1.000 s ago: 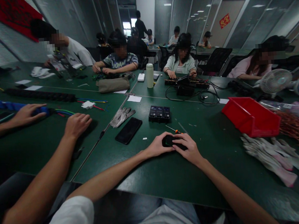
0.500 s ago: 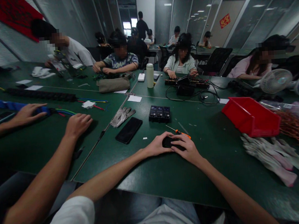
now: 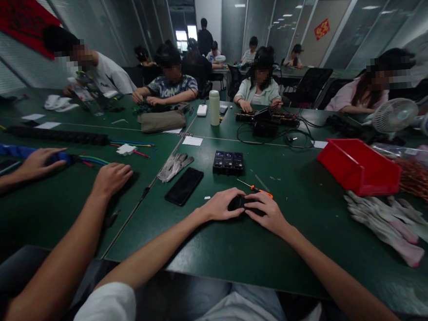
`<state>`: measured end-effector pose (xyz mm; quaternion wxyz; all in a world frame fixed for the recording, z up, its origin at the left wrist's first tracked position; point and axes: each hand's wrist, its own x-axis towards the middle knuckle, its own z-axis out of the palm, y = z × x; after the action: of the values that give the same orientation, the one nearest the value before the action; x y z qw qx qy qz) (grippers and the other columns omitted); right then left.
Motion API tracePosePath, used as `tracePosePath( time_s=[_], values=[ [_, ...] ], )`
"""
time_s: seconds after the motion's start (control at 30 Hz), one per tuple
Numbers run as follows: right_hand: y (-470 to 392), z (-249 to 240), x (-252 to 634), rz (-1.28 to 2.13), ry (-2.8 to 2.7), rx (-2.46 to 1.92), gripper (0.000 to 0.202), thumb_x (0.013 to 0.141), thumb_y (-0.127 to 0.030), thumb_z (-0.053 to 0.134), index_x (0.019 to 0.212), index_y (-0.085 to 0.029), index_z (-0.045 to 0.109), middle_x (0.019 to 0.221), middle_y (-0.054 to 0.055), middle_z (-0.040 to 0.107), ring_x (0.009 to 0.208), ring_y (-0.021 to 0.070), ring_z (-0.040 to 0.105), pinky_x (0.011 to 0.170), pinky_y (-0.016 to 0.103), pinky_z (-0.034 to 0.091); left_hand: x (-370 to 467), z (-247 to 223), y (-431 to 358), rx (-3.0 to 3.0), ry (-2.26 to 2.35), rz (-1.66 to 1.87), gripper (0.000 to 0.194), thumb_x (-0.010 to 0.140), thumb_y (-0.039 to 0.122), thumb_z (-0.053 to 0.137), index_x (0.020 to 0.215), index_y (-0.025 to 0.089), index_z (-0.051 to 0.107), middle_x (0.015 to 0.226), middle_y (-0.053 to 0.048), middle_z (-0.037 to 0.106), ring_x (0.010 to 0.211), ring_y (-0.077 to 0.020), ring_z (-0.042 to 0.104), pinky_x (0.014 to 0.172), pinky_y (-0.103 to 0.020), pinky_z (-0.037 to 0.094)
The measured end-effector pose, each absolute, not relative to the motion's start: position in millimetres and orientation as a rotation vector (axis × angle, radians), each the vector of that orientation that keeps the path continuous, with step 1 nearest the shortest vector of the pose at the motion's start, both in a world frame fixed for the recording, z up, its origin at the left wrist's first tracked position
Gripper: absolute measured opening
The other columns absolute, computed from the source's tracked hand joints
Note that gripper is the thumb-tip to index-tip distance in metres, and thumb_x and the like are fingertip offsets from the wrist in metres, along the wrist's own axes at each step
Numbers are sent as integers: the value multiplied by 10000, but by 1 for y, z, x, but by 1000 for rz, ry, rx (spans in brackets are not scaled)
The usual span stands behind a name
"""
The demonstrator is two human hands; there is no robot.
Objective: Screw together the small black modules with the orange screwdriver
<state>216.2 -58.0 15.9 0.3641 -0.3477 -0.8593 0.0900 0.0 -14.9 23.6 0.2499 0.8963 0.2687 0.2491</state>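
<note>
Both of my hands are closed around a small flat black part (image 3: 242, 202) low over the green table, and the fingers cover most of it. My left hand (image 3: 222, 205) grips its left end with thumb and fingers curved round. From the right, my right hand (image 3: 266, 210) lays its fingers over the top and edge. Just behind the right hand lies a screwdriver (image 3: 254, 188) with an orange and black handle. Farther back sits a black block with three sections (image 3: 228, 163). A black smartphone (image 3: 184, 187) rests to the left, near a grey work glove (image 3: 174, 166).
A co-worker's hand (image 3: 112, 180) and blue strip (image 3: 4, 148) are at left. On the right are a red bin (image 3: 359, 167), work gloves (image 3: 385, 224), bundled wires (image 3: 426, 184) and a fan (image 3: 396, 115). A pale green bottle (image 3: 214, 109) stands behind. Several people sit around.
My left hand has shifted slightly to the left and my right fingers have moved a little on the black part. The things on the table stay where they were.
</note>
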Motion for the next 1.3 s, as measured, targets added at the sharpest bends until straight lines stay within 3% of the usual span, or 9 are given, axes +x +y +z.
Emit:
tracePosePath(
  time_s=[0.27,0.6,0.7,0.8,0.93,1.07,1.3],
  values=[
    [-58,15,215,249,-2202,-923,232,793,-207,622,1023,-235,621,1094,86,609,1029,234,571,919,458,452,-1,24,-12,2517,726,634,422,812,470,514,1107,168,513,1009,-79,601,921,-194,576,801,-290,443],
    [-60,17,214,250,-2187,-931,248,798,-211,611,1044,-241,604,1089,85,609,1029,243,571,925,479,443,-3,29,-9,2613,715,613,413,821,469,507,1125,191,530,1029,-67,602,951,-196,572,843,-302,446],
    [-60,17,214,254,-2183,-933,240,801,-213,609,1040,-237,605,1097,84,609,1035,241,570,936,481,435,-16,38,4,2600,1010,774,311,872,410,433,1063,198,555,1050,-64,588,1002,-199,549,907,-327,425],
    [-60,17,215,263,-2184,-931,241,804,-218,607,1044,-238,604,1105,85,608,1041,243,569,934,484,435,-43,41,26,2460,1581,905,339,877,384,407,1135,193,516,1130,-88,546,1088,-231,499,960,-370,393],
    [-61,18,216,266,-2179,-936,247,804,-221,608,1050,-241,606,1097,85,613,1036,246,575,926,487,441,-77,31,48,2262,2086,539,549,774,476,519,1231,177,463,1237,-140,465,1159,-325,431,949,-443,385],
    [-62,19,216,268,-2170,-931,239,807,-224,604,1045,-244,608,1090,83,617,1027,247,582,912,489,451,-88,23,53,2210,2120,268,624,732,511,537,1260,194,437,1296,-150,406,1175,-361,411,926,-466,386],
    [-62,19,216,272,-2181,-941,235,806,-226,608,1041,-237,609,1099,84,611,1039,240,574,932,481,440,-86,24,51,2233,2075,274,565,772,440,489,1293,246,395,1348,-125,356,1169,-376,405,923,-513,364]
  ],
)
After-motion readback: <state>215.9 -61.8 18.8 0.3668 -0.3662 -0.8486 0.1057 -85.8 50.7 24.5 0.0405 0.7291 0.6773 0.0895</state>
